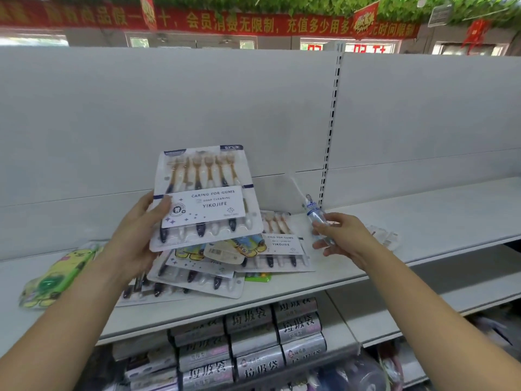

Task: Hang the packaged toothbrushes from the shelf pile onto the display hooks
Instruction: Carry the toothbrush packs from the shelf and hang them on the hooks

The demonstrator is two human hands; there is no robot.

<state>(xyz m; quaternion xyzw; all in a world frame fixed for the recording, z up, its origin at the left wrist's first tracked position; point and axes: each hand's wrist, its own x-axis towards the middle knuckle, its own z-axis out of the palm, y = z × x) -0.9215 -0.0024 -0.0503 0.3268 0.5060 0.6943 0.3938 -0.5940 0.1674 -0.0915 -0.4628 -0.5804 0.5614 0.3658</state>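
A white shop shelf [423, 210] carries a pile of toothbrush packs [197, 280]. Above it the left grip [135, 238] pinches a flat white 6-brush pack [205, 204] by 1 edge, so it may slip; the right grip [346, 241] holds a thin clear toothbrush pack [314, 213]

white toothbrush pack [207, 197], yellow-green packet [57, 276], grey shelf [423, 213], red banner [225, 24]

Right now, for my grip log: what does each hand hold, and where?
Left hand grips the YIKOJIFE toothbrush pack by its left edge; right hand pinches a slim clear packet at its lower end.
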